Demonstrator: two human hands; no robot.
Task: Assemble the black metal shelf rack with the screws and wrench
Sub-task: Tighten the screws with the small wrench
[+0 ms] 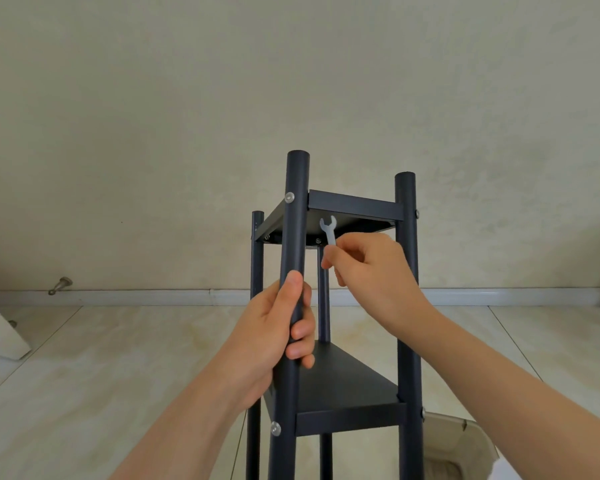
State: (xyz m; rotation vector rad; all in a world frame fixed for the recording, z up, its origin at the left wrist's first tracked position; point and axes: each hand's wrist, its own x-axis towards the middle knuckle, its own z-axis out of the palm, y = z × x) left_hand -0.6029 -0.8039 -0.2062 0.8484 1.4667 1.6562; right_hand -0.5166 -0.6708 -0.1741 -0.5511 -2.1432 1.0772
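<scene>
Shelf rack, black metal, stands upright on the tiled floor before a pale wall; two shelves sit between its four posts. Left hand wraps around the near left post; right hand pinches a small silver wrench just under the upper shelf; a silver screw shows on that post.

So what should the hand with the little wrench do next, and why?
Probably the right hand should shift the wrench so its open end slips onto the small bolt under the top shelf. It touches nothing yet, open end up beside that bolt, while the left hand grips the front post, steadying the rack.
</scene>
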